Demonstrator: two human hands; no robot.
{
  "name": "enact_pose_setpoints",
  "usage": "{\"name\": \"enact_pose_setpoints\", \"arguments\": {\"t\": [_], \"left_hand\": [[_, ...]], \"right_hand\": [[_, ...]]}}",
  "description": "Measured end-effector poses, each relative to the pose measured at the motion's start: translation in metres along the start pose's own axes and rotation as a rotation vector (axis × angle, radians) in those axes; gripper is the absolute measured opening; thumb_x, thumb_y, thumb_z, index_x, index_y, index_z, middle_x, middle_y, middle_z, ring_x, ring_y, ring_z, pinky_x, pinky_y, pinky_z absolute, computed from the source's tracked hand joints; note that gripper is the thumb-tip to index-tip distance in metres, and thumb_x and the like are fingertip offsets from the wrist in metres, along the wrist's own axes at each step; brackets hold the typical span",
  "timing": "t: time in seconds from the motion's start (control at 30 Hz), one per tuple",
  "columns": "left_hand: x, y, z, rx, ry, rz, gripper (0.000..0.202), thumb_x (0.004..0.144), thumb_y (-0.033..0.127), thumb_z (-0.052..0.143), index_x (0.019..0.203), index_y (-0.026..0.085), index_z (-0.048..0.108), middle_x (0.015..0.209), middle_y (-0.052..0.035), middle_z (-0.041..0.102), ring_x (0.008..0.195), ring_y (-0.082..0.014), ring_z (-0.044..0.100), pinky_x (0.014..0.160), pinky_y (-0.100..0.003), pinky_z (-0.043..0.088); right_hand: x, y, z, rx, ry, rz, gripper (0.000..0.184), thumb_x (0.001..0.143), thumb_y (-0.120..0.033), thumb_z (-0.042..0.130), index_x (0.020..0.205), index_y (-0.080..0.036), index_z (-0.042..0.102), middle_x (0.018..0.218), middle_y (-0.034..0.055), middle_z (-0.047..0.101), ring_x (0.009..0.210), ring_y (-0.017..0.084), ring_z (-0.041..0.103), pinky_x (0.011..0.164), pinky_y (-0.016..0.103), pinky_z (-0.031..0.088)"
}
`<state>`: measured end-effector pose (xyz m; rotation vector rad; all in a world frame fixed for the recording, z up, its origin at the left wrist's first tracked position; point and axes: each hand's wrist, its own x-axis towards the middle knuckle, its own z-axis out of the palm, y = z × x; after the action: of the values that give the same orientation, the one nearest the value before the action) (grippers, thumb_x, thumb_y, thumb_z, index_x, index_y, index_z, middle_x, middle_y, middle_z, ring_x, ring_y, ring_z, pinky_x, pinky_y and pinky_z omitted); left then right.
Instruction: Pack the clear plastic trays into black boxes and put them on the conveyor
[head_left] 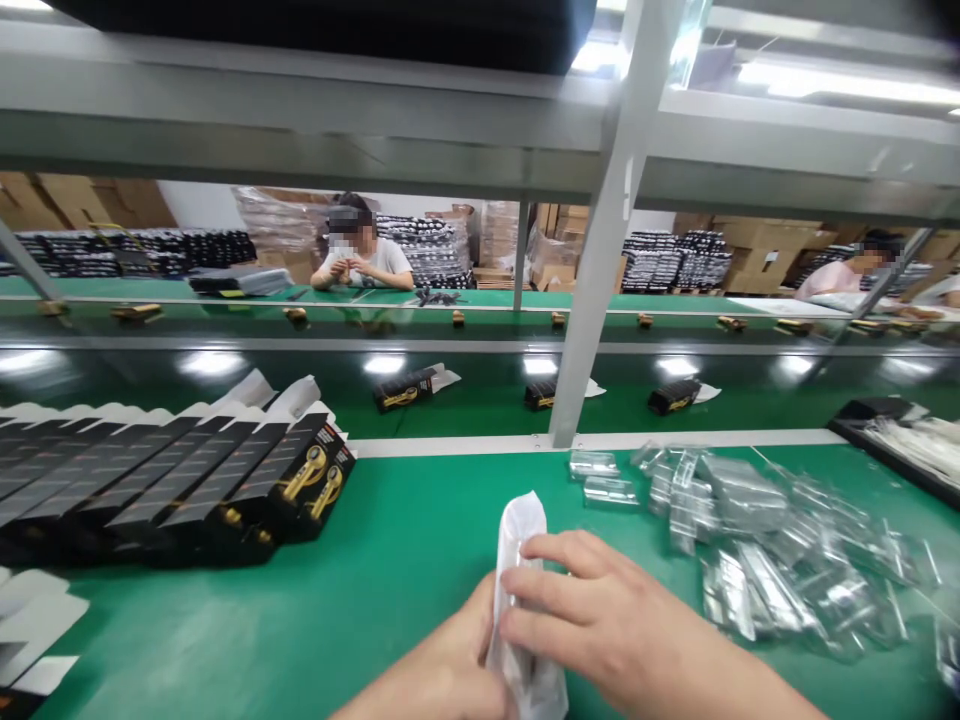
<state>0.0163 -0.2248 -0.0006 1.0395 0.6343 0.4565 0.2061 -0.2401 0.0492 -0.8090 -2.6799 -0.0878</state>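
Note:
My left hand (442,665) and my right hand (600,610) meet low in the middle of the green bench, both pinched on a small white plastic pouch (519,530) that stands upright between them. The right fingers lie across the pouch's side; the left hand grips it from below. A heap of clear plastic pouches (757,540) lies just right of my hands. A row of flattened black cartons with gold print (187,480) leans at the left.
A grey upright post (600,280) rises from the bench's white edge strip. Behind it, black cartons (405,390) ride a green conveyor. Two other people sit across the line. A black tray (900,440) sits at the far right.

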Motion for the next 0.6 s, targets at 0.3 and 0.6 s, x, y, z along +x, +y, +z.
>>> {"name": "enact_pose_setpoints", "arguments": {"t": [0.3,0.6], "left_hand": [[0.002,-0.023,0.013,-0.171,0.12,0.206,0.057,0.075,0.035,0.067,0.127,0.019,0.05,0.133,-0.0109,0.047,0.133,-0.0279,0.031,0.11,-0.041,0.022],[0.016,-0.025,0.018,-0.533,0.277,0.125,0.045,0.073,0.022,0.067,0.114,0.017,0.051,0.1,-0.01,0.064,0.092,-0.0261,0.063,0.083,-0.037,0.045]], "right_hand": [[-0.018,-0.01,0.016,0.047,0.058,0.1,0.043,0.094,-0.016,0.039,0.137,-0.018,0.034,0.14,0.0051,0.045,0.124,0.016,0.045,0.1,0.026,0.042],[-0.04,-0.018,0.063,0.549,0.494,0.908,0.037,0.094,-0.031,0.041,0.131,-0.026,0.042,0.136,0.0078,0.048,0.12,0.023,0.05,0.094,0.036,0.049]]}}
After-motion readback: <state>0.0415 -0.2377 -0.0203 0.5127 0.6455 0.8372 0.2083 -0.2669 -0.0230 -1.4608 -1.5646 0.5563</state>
